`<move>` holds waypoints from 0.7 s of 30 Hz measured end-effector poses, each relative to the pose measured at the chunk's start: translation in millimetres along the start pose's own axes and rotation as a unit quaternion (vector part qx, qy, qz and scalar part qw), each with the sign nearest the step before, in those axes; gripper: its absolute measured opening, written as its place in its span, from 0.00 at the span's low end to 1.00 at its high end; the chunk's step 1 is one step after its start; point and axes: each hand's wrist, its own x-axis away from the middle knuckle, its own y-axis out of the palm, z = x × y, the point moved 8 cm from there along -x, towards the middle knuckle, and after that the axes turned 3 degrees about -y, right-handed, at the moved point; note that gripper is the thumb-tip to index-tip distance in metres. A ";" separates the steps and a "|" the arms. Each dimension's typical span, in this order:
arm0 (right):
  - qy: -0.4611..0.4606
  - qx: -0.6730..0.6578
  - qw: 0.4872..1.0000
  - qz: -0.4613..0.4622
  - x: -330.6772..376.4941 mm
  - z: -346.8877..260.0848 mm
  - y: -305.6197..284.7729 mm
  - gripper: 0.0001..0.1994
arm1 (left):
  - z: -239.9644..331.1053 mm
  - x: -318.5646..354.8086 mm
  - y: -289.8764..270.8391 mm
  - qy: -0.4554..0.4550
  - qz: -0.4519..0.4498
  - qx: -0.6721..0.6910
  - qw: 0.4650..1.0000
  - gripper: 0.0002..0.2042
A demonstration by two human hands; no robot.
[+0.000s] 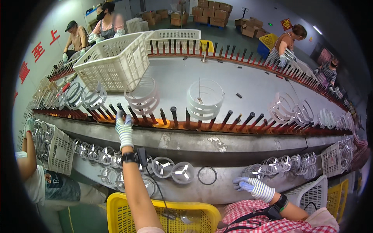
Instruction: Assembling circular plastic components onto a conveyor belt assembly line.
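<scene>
My left hand (124,133), in a striped glove with grey fingertips, reaches forward to a row of red pegs with black tips (175,116). Its fingers are apart, and nothing shows in them. Just beyond it, a clear ringed cylinder frame (142,97) stands over the pegs. Another clear frame (205,100) is further right. My right hand (254,188), gloved alike, hovers near the lower metal ledge (221,192) with fingers stretched out and no object visible in them. A thin dark ring (207,175) and a clear round piece with a white three-armed centre (183,172) lie on that ledge.
A yellow basket (163,207) is below my left forearm. Several clear round pieces line the ledge on both sides. A white crate (112,62) stands on the grey table (171,77). One co-worker's arm (29,143) is close at left; other people work along the far side.
</scene>
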 end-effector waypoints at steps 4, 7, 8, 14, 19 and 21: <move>0.011 -0.043 0.999 0.025 -12.8 39.2 -24.6 0.20 | 28.7 94.1 -12.2 -0.077 -0.038 0.073 0.994 0.16; 0.022 -0.039 0.999 0.031 -32.5 76.2 -31.2 0.19 | 7.4 179.2 3.0 -0.062 -0.154 -0.031 0.986 0.13; 0.034 -0.030 0.999 0.019 -41.1 94.3 -32.4 0.19 | 5.3 209.4 12.1 -0.021 -0.189 -0.063 0.980 0.13; 0.105 0.193 0.975 -0.031 -50.8 155.0 -34.8 0.18 | -5.5 294.9 82.1 0.059 -0.326 -0.436 0.837 0.20; -0.054 0.289 0.955 -0.045 -34.1 149.6 -42.8 0.19 | -8.7 299.8 88.5 0.052 -0.327 -0.499 0.801 0.14; 0.025 0.166 0.985 -0.046 -16.4 167.9 -60.5 0.16 | 14.8 296.0 81.0 0.112 -0.293 -0.457 0.833 0.11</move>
